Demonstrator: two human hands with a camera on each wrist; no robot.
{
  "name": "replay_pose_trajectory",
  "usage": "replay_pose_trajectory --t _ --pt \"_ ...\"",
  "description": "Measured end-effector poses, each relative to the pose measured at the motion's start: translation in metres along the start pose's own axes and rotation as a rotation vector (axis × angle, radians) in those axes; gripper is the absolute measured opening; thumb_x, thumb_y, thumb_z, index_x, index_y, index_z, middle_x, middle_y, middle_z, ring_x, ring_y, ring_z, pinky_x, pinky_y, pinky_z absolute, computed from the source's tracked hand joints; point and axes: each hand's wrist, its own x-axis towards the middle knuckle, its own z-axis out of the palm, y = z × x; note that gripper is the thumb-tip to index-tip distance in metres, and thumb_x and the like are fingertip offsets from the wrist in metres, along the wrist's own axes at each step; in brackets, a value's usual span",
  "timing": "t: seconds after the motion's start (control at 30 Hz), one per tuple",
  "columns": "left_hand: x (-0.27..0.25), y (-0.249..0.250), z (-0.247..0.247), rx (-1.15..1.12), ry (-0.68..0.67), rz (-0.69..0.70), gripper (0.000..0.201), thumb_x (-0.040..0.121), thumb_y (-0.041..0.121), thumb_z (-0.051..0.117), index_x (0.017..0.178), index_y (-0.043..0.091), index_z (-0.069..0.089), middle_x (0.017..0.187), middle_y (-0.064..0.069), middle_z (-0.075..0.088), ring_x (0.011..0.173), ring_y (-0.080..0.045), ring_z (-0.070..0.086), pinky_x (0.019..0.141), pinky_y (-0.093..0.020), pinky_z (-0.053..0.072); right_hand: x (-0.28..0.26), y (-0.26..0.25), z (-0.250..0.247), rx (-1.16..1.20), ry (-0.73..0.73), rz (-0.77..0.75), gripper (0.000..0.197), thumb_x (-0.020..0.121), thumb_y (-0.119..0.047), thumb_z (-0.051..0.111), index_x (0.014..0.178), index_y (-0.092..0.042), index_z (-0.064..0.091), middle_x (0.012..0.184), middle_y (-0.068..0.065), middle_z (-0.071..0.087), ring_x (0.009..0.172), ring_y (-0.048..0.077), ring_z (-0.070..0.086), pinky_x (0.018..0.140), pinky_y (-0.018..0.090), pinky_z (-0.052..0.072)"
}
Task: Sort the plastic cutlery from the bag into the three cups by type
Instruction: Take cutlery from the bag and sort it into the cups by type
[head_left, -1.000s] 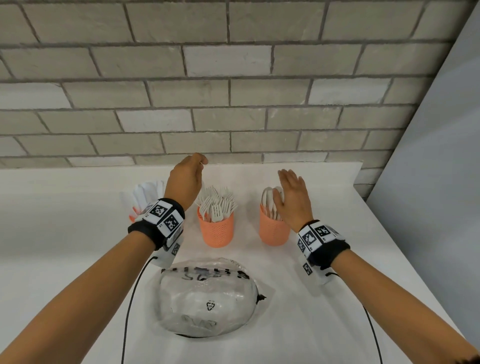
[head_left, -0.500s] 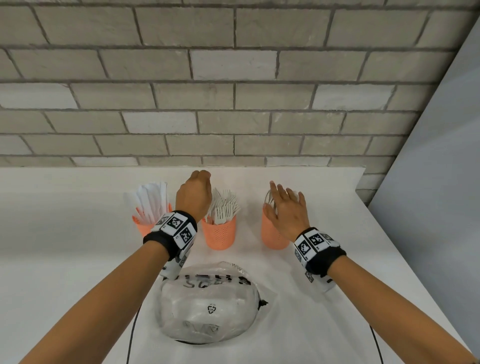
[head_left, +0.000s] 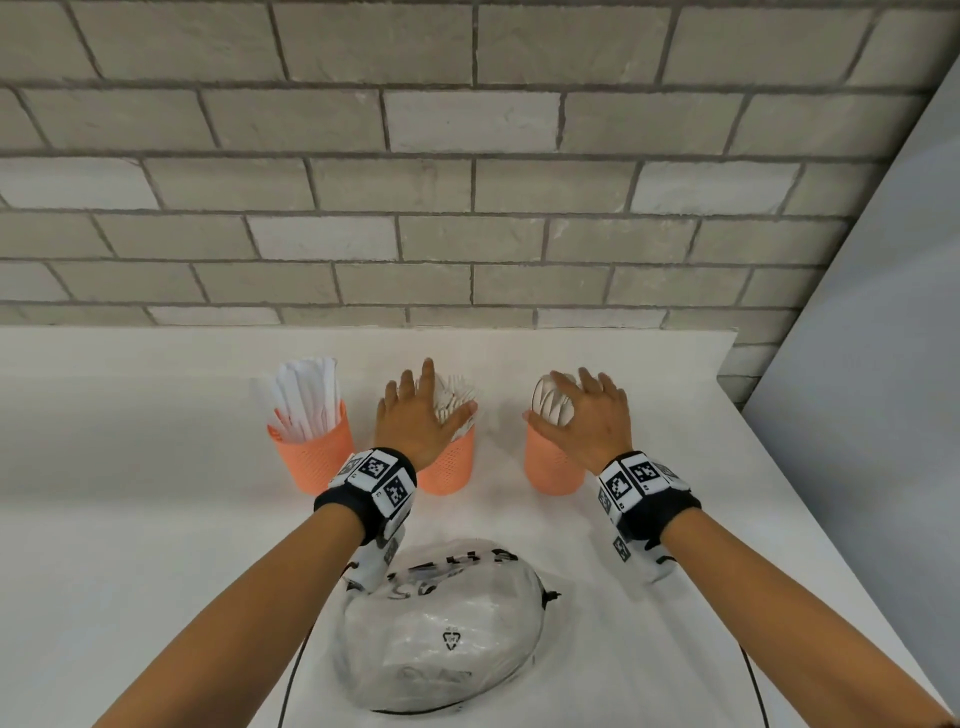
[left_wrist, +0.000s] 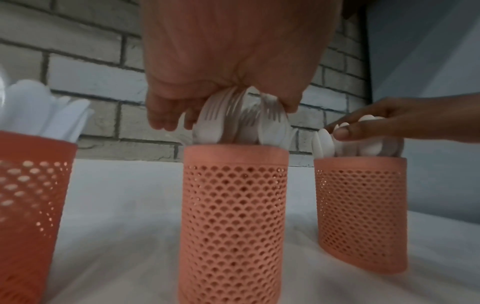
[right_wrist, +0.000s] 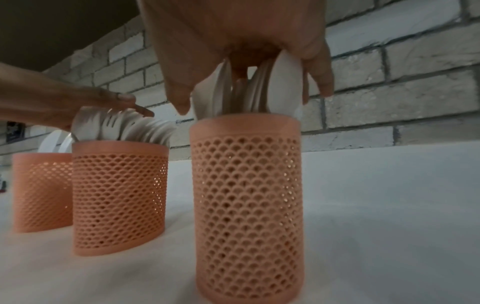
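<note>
Both hands lie flat with fingers spread: the left hand (head_left: 418, 415) presses its palm on the forks (left_wrist: 241, 119) in the middle cup (left_wrist: 233, 222), and the right hand (head_left: 589, 415) rests on the spoons (right_wrist: 262, 86) in the right cup (right_wrist: 248, 203). Forks and spoons stand upright, heads up. Knives (head_left: 306, 397) stand upright in the left cup (head_left: 314, 457), untouched. Nearer, the plastic bag (head_left: 441, 629) lies on the white table (head_left: 130, 545), between the forearms.
</note>
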Motion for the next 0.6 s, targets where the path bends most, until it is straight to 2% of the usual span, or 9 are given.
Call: replay_pose_trajectory --t 0.03,0.07,0.17,0.23,0.3,0.37,0.5,0.6 --pt "0.002 0.001 0.001 -0.040 -0.011 -0.002 0.080 0.089 0.060 0.038 0.150 0.018 0.006 0.156 -0.015 0.011 0.144 -0.035 0.010 0.117 -0.044 0.015 0.001 0.000 0.003 0.003 -0.005 -0.027 0.079 0.074 -0.072 0.033 0.139 -0.027 0.041 0.141 0.012 0.044 0.134 0.036 0.032 0.112 0.046 0.025" --pt "0.003 0.002 0.002 -0.048 -0.007 0.009 0.075 0.091 0.055 0.039 0.149 0.016 0.011 0.154 -0.016 0.016 0.142 -0.035 0.015 0.116 -0.044 0.019 0.002 -0.001 0.004 0.011 -0.007 -0.043 0.071 0.080 -0.063 0.036 0.140 -0.026 0.039 0.139 0.013 0.047 0.133 0.036 0.033 0.113 0.044 0.025" --pt "0.004 0.007 0.002 0.017 0.098 0.092 0.055 0.098 0.032 0.035 0.147 0.015 0.020 0.141 -0.017 0.037 0.129 -0.035 0.034 0.109 -0.043 0.031 0.003 -0.007 0.006 0.008 -0.004 -0.071 0.058 0.092 -0.036 0.042 0.147 -0.027 0.025 0.151 0.017 0.029 0.138 0.039 0.024 0.116 0.043 0.018" --pt "0.004 0.007 0.002 0.075 0.096 0.110 0.053 0.098 0.024 0.033 0.148 0.016 0.017 0.141 -0.017 0.038 0.128 -0.035 0.036 0.107 -0.043 0.033 0.002 -0.010 0.006 -0.039 0.005 -0.092 0.055 0.095 -0.030 0.038 0.147 -0.028 0.023 0.154 0.015 0.022 0.138 0.041 0.021 0.115 0.045 0.018" --pt "0.005 0.006 0.002 0.134 0.041 0.106 0.055 0.099 0.032 0.029 0.149 0.015 0.013 0.153 -0.017 0.022 0.140 -0.033 0.023 0.114 -0.043 0.025 0.001 -0.012 0.003 -0.076 0.005 -0.101 0.051 0.096 -0.032 0.028 0.147 -0.026 0.025 0.154 0.015 0.021 0.138 0.042 0.022 0.113 0.046 0.021" --pt "0.005 0.007 0.002 0.133 -0.007 0.108 0.064 0.098 0.045 0.027 0.150 0.012 0.008 0.157 -0.014 0.011 0.145 -0.028 0.012 0.118 -0.042 0.018 0.002 -0.013 0.001 -0.096 -0.019 -0.086 0.051 0.097 -0.037 0.024 0.147 -0.025 0.025 0.154 0.014 0.023 0.138 0.041 0.022 0.112 0.047 0.023" --pt "0.006 0.009 0.000 0.129 -0.075 0.118 0.073 0.096 0.049 0.031 0.149 0.008 0.003 0.158 -0.014 0.004 0.146 -0.028 0.007 0.119 -0.040 0.015 0.001 -0.013 -0.003 -0.127 -0.088 -0.078 0.055 0.098 -0.042 0.029 0.149 -0.024 0.019 0.154 0.015 0.021 0.140 0.042 0.017 0.115 0.047 0.018" --pt "0.005 0.011 -0.005 0.127 -0.099 0.068 0.077 0.093 0.057 0.028 0.150 0.014 0.001 0.159 -0.010 0.000 0.147 -0.026 0.004 0.120 -0.045 0.009 0.003 -0.013 -0.007 -0.119 -0.155 -0.056 0.060 0.097 -0.049 0.028 0.150 -0.025 0.013 0.157 0.015 0.011 0.142 0.041 0.010 0.116 0.048 0.010"
